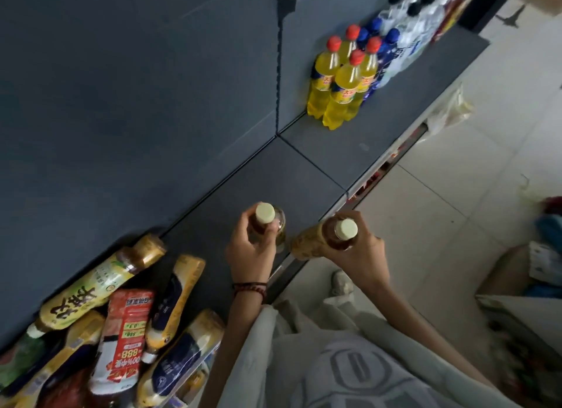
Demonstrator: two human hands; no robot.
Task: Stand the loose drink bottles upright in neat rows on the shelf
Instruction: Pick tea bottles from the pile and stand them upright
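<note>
My left hand (251, 243) grips a tea bottle (269, 217) with a cream cap, held upright on the grey shelf (292, 179). My right hand (359, 249) holds a second cream-capped bottle (322, 239), tilted, over the shelf's front edge. A pile of several loose bottles (121, 322) lies on its side at the lower left of the shelf, with yellow, red and dark blue labels. Both bottles in my hands are apart from the pile.
Upright yellow soda bottles (340, 79) with red caps stand further along the shelf, with blue-capped and clear bottles (404, 27) behind them. A bare stretch of shelf lies between them and my hands. Tiled floor (456, 195), a plastic bag (450, 106) and boxes (532, 286) lie to the right.
</note>
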